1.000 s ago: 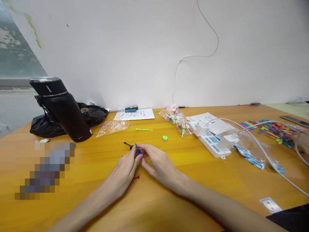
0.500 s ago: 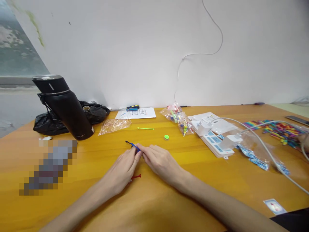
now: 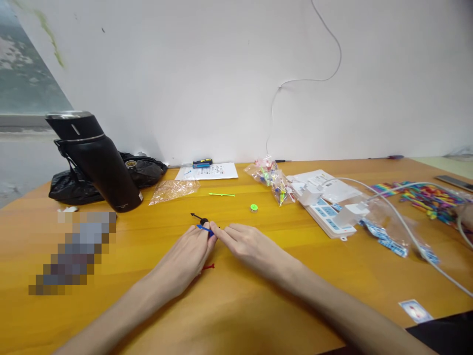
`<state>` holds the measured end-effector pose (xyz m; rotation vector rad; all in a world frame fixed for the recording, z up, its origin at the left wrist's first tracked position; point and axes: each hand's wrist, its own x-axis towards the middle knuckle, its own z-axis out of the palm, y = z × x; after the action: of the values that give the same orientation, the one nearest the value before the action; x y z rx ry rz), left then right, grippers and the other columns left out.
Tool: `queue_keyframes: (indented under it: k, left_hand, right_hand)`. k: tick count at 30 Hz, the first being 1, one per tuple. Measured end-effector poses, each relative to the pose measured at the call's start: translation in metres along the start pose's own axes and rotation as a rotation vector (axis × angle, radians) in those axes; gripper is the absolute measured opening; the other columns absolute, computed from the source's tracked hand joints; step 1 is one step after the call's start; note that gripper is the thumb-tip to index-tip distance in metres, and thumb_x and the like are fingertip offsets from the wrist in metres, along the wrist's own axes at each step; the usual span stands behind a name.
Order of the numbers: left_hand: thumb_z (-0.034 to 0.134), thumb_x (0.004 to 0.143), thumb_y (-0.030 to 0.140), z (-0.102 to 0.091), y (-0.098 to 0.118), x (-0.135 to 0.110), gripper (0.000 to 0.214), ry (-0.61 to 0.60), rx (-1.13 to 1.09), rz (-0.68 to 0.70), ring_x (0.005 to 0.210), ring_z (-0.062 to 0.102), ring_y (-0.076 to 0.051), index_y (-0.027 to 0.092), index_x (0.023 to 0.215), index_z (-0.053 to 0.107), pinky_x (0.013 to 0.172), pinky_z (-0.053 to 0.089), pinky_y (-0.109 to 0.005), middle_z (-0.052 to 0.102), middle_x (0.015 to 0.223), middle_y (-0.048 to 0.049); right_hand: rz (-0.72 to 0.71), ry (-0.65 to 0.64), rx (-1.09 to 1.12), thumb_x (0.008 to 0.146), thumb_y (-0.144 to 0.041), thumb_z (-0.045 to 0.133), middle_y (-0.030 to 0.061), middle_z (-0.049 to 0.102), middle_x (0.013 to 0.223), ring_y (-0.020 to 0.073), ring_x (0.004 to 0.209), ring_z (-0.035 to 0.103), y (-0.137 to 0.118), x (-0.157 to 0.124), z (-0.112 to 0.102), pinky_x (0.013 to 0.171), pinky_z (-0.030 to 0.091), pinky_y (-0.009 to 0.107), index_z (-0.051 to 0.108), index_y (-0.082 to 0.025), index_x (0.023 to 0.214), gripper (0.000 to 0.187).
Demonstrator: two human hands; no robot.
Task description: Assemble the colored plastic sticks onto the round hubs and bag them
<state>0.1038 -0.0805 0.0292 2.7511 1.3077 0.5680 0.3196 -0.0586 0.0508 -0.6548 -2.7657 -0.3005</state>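
My left hand [image 3: 186,256] and my right hand [image 3: 247,244] meet at their fingertips over the orange wooden table [image 3: 236,305]. Between them they pinch a small blue pointer [image 3: 204,229] that lies across a black pointer [image 3: 198,218] with a round hub. Both hands rest low on the table with their fingers closed on these thin parts. A red pointer [image 3: 208,267] lies just beneath my left hand. Farther back lie a green pointer [image 3: 221,195] and a small green round piece [image 3: 253,207].
A black flask [image 3: 96,162] and a black bag [image 3: 144,172] stand at the back left. A paper sheet [image 3: 207,171] with a screwdriver [image 3: 202,163], clear bags of coloured parts [image 3: 275,182], a white power strip [image 3: 327,209] with cables and coloured sticks [image 3: 424,195] lie to the right. Another person's hand [image 3: 466,217] shows at the right edge.
The blue pointer has turned from pointing up to lying flatter across the black hub. My hands have settled lower on the table, fingertips still together.
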Motion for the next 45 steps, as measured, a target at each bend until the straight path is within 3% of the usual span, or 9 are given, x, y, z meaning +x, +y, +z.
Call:
queue_keyframes:
  k: [6, 12, 17, 24, 28, 31, 35, 40, 45]
  left_hand:
    - [0.035, 0.103, 0.018, -0.001, -0.006, -0.003, 0.020, -0.028, 0.042, 0.065, 0.084, 0.057, -0.027, 0.017, 0.107, 0.054, 0.077, 0.049, -0.042, 0.063, 0.099, -0.0112]
    - [0.035, 0.107, 0.030, -0.002, -0.008, -0.001, 0.024, 0.030, -0.271, -0.065, 0.090, 0.060, -0.024, 0.021, 0.104, 0.057, 0.083, 0.049, -0.039, 0.065, 0.100, -0.0081]
    - [0.041, 0.107, 0.040, -0.003, -0.002, 0.004, 0.023, 0.088, -0.570, -0.270, 0.087, 0.060, -0.019, 0.022, 0.110, 0.054, 0.080, 0.047, -0.031, 0.065, 0.096, -0.0028]
    - [0.041, 0.106, 0.044, -0.007, 0.002, 0.009, 0.027, 0.079, -0.757, -0.267, 0.086, 0.057, -0.017, 0.022, 0.103, 0.057, 0.081, 0.043, -0.028, 0.062, 0.092, 0.0001]
    - [0.040, 0.106, 0.046, -0.006, 0.003, 0.010, 0.029, 0.092, -0.808, -0.291, 0.092, 0.058, -0.019, 0.023, 0.102, 0.057, 0.086, 0.044, -0.030, 0.063, 0.095, -0.0011]
    - [0.044, 0.105, 0.046, -0.006, 0.001, 0.012, 0.026, 0.130, -0.807, -0.313, 0.097, 0.059, -0.020, 0.024, 0.111, 0.058, 0.089, 0.044, -0.032, 0.064, 0.103, -0.0029]
    - [0.049, 0.103, 0.042, -0.008, -0.002, 0.013, 0.023, 0.156, -0.681, -0.318, 0.088, 0.059, -0.018, 0.026, 0.118, 0.057, 0.085, 0.046, -0.032, 0.065, 0.106, -0.0021]
    - [0.048, 0.105, 0.029, -0.010, 0.006, 0.009, 0.018, 0.085, -0.461, -0.062, 0.107, 0.059, -0.019, 0.025, 0.120, 0.057, 0.095, 0.046, -0.033, 0.063, 0.118, -0.0043]
    - [0.047, 0.104, 0.022, -0.010, 0.024, 0.008, 0.022, 0.038, -0.115, 0.271, 0.107, 0.061, -0.023, 0.022, 0.121, 0.060, 0.094, 0.048, -0.038, 0.068, 0.119, -0.0073]
  right_hand:
    - [0.052, -0.010, 0.147, 0.099, -0.003, 0.046, 0.0145, 0.072, 0.104, 0.0233, 0.089, 0.069, 0.002, -0.002, 0.001, 0.078, 0.059, 0.036, 0.040, -0.007, 0.152, 0.053]
    - [0.287, 0.143, 0.798, 0.106, -0.022, 0.046, 0.0040, 0.072, 0.092, 0.0159, 0.081, 0.070, 0.002, 0.002, 0.004, 0.080, 0.057, 0.030, 0.052, -0.022, 0.144, 0.039]
    - [0.383, 0.233, 1.377, 0.104, -0.033, 0.052, 0.0040, 0.071, 0.094, 0.0150, 0.083, 0.070, -0.003, 0.007, 0.010, 0.082, 0.058, 0.032, 0.054, -0.022, 0.134, 0.032]
    - [0.362, 0.157, 1.667, 0.101, -0.040, 0.060, 0.0034, 0.072, 0.090, 0.0146, 0.090, 0.069, 0.000, 0.008, 0.008, 0.088, 0.051, 0.032, 0.059, -0.021, 0.115, 0.024]
    - [0.376, 0.191, 1.687, 0.100, -0.044, 0.059, 0.0013, 0.070, 0.080, 0.0111, 0.067, 0.062, 0.000, 0.012, 0.010, 0.069, 0.049, 0.026, 0.059, -0.020, 0.110, 0.026]
    - [0.470, 0.259, 1.616, 0.098, -0.047, 0.060, 0.0002, 0.068, 0.075, 0.0093, 0.054, 0.051, 0.007, 0.013, 0.013, 0.053, 0.039, 0.023, 0.060, -0.020, 0.112, 0.030]
    - [0.646, 0.457, 1.417, 0.096, -0.045, 0.062, 0.0006, 0.070, 0.076, 0.0112, 0.059, 0.052, 0.026, 0.009, 0.018, 0.058, 0.041, 0.024, 0.056, -0.021, 0.103, 0.026]
    - [0.632, 0.460, 1.009, 0.102, -0.034, 0.053, 0.0058, 0.075, 0.101, 0.0173, 0.093, 0.068, 0.043, -0.002, 0.027, 0.087, 0.049, 0.032, 0.055, -0.022, 0.114, 0.017]
    - [0.604, 0.318, 0.562, 0.102, -0.025, 0.051, 0.0071, 0.072, 0.106, 0.0202, 0.099, 0.067, 0.049, 0.003, 0.035, 0.088, 0.049, 0.034, 0.060, -0.022, 0.109, 0.011]
